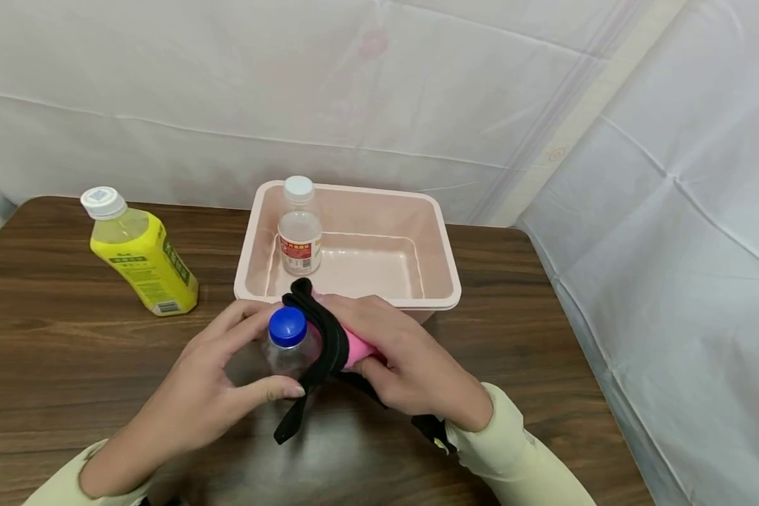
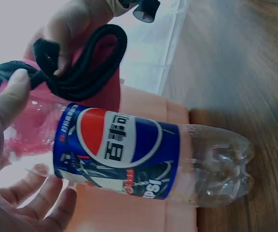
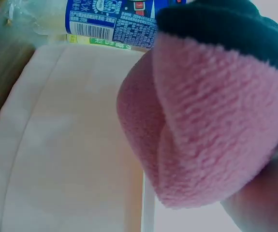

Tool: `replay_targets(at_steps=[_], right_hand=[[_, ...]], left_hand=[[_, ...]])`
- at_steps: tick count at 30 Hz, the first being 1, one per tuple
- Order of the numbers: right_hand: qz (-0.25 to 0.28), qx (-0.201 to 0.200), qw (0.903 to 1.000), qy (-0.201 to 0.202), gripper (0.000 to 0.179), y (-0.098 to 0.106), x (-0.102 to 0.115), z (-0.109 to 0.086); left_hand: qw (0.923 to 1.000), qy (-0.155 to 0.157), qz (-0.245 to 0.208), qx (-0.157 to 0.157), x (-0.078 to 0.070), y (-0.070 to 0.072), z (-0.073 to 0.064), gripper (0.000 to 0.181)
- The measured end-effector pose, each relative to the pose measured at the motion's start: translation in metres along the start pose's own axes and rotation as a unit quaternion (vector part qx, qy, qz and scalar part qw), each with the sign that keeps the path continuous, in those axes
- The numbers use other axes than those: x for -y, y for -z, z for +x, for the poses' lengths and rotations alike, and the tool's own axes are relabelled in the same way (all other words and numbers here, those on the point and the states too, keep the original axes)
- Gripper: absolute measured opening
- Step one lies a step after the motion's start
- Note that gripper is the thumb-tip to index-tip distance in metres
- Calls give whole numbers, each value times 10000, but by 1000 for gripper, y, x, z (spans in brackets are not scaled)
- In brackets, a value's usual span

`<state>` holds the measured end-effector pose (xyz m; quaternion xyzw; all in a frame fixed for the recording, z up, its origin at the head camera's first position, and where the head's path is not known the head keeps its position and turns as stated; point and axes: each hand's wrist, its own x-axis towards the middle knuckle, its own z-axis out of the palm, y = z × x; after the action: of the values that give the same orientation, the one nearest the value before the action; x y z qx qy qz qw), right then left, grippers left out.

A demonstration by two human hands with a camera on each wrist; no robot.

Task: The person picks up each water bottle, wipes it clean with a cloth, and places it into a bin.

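A clear plastic Pepsi bottle (image 2: pixel 119 152) with a blue cap (image 1: pixel 287 327) stands cap up in front of the bin. My left hand (image 1: pixel 202 386) holds its upper part, fingers on the far side and thumb on the near side. That thumb also touches a black strap (image 2: pixel 88 72) lying against the bottle. My right hand (image 1: pixel 411 355) grips a folded pink fleece cloth (image 3: pixel 221 121) with black trim, pressed beside the bottle's upper part. One black strap end hangs down in front of the bottle. Whether the bottle's base touches the table cannot be told.
Behind the hands sits a pale pink plastic bin (image 1: pixel 443 302). Inside it, at the left, stands a clear bottle (image 1: pixel 300 242) with a white cap. A yellow-labelled bottle (image 1: pixel 154 263) is on the wooden table (image 1: pixel 50 330) at the left. White sheeting (image 1: pixel 228 84) hangs behind.
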<state>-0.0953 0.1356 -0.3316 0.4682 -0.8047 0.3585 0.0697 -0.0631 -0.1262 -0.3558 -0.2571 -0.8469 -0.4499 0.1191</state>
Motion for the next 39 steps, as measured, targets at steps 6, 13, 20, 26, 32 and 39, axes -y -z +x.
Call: replay_targets(at_steps=[6,13,20,26,32,39], right_hand=[[-131,541,9984,-57,69,-6,-4,5],[44,864,9944,-612,56,-17,-12,-2],[-638,1962,9708,-1227,28,-42,-23,-16],[-1946,2715,9302,-1520,51,-32,-20,-32],[-3019,2357,9135,-1371,75,-22,-27,-42],[-2716,2623,9165,-1320,66,-50,-35,-60]], left_hand=[[9997,108,-221,-66,-3,3,-2,81],[9992,-210,-336,-111,-3,3,-4,77],[9988,-349,-317,-145,-2,3,-5,77],[9986,-430,-259,-142,0,4,-3,78],[9997,-196,-153,-80,-1,7,-3,76],[9998,-50,-179,37,-2,7,-4,74]])
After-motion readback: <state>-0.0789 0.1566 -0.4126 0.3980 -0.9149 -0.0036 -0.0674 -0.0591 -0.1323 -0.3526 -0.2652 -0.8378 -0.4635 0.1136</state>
